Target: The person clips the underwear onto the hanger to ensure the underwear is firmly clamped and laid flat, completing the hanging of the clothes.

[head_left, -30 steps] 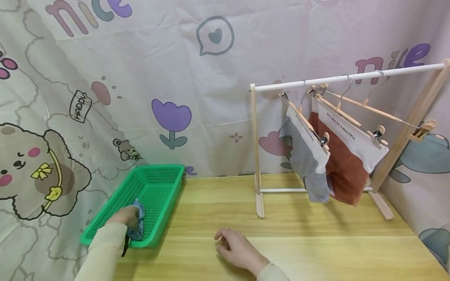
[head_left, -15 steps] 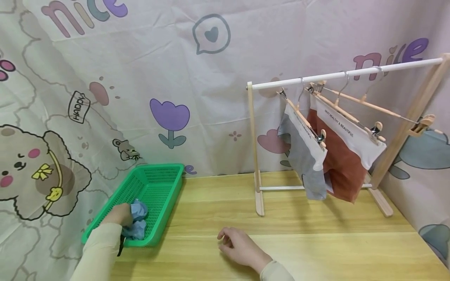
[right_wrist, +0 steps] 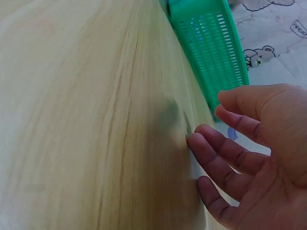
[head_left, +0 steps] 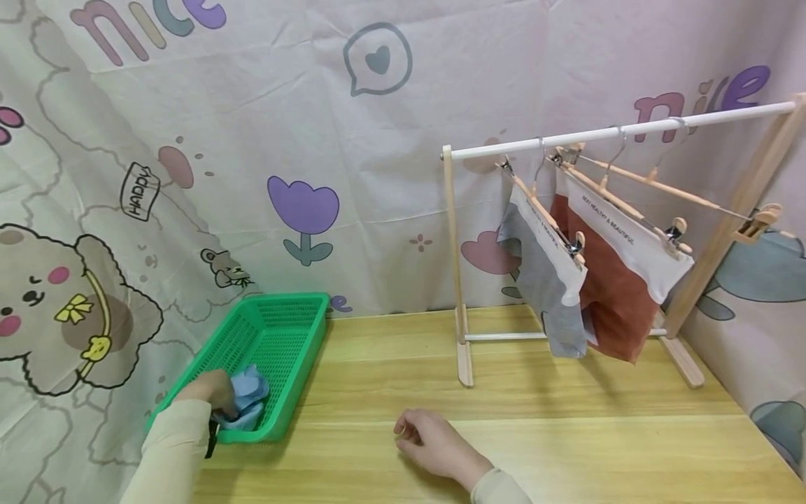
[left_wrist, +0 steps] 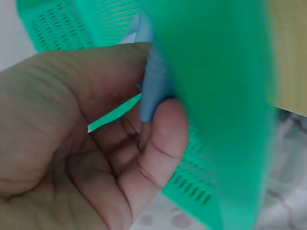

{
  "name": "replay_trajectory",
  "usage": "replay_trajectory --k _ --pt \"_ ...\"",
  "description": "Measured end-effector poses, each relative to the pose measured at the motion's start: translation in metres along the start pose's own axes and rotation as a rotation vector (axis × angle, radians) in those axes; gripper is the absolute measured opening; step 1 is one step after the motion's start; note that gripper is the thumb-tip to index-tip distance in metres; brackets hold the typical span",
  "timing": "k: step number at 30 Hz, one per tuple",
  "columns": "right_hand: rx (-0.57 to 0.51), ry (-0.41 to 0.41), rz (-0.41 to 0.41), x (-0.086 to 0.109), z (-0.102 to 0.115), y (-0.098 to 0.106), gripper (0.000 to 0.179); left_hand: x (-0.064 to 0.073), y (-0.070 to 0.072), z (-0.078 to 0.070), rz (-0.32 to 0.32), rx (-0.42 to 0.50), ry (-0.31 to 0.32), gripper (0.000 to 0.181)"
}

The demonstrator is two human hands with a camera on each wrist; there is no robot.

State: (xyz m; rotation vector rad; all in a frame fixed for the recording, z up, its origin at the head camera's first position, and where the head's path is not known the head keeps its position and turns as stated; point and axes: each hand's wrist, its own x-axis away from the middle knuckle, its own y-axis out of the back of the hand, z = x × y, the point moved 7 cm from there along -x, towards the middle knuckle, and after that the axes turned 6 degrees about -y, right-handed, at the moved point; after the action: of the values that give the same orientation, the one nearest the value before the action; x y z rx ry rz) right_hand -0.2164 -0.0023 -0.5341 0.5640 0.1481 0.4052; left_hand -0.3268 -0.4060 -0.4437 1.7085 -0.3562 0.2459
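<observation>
As blue cloth (head_left: 252,386) is pinched in the basket (head_left: 310,344) by the left hand (head_left: 208,392), right hand (head_left: 434,442) relaxed, pickup seems begun, lifting needed.

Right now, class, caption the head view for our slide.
Left hand holds blue cloth in a green basket; garments hang from a rack.

The basket (head_left: 303,360) is smooth, shiny plastic. Inside it is dull, wrinkly cloth (head_left: 248,387). Under it, the table (head_left: 359,392) looks like smooth wood. Right of it: cotton-looking shorts (head_left: 623,290), shiny metal hooks (head_left: 625,143).
</observation>
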Motion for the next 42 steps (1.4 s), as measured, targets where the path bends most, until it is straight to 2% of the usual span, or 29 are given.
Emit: replay_trajectory --k 4,7,12,15,21,25,28,31,35,39,42 --pt "0.002 0.007 0.003 0.0 -0.001 0.001 0.008 0.002 0.021 -0.009 -0.091 0.084 -0.055 0.041" --pt "0.004 0.019 0.003 0.001 -0.001 0.002 0.007 0.009 0.039 -0.02 -0.145 0.126 -0.106 0.047" --pt "-0.012 0.015 0.013 0.003 0.0 0.004 0.007 0.022 0.067 -0.042 -0.195 0.092 -0.14 0.046" --pt "-0.022 0.004 0.02 0.003 -0.001 0.003 0.007 0.029 0.081 -0.058 -0.234 0.064 -0.162 0.039" --pt "-0.048 -0.011 0.015 0.002 0.0 0.008 0.011 0.044 0.111 -0.108 -0.313 0.026 -0.225 0.016" --pt "-0.053 0.009 -0.003 -0.002 0.007 0.017 0.02 0.057 0.129 -0.151 -0.389 -0.001 -0.293 0.011" --pt "-0.064 0.007 -0.02 -0.006 0.012 0.025 0.029 0.066 0.139 -0.185 -0.444 -0.023 -0.356 0.014" --pt "-0.08 0.006 -0.047 -0.009 0.017 0.033 0.037 0.072 0.146 -0.218 -0.476 -0.02 -0.419 0.013" --pt "-0.091 0.014 -0.106 -0.011 0.022 0.044 0.049 0.076 0.148 -0.256 -0.473 0.006 -0.503 0.01" --pt "-0.147 0.014 -0.162 -0.011 0.023 0.053 0.064 0.074 0.137 -0.285 -0.42 0.071 -0.579 0.015" --pt "-0.188 0.013 -0.23 -0.012 0.021 0.06 0.07 0.066 0.123 -0.303 -0.366 0.126 -0.622 0.009"
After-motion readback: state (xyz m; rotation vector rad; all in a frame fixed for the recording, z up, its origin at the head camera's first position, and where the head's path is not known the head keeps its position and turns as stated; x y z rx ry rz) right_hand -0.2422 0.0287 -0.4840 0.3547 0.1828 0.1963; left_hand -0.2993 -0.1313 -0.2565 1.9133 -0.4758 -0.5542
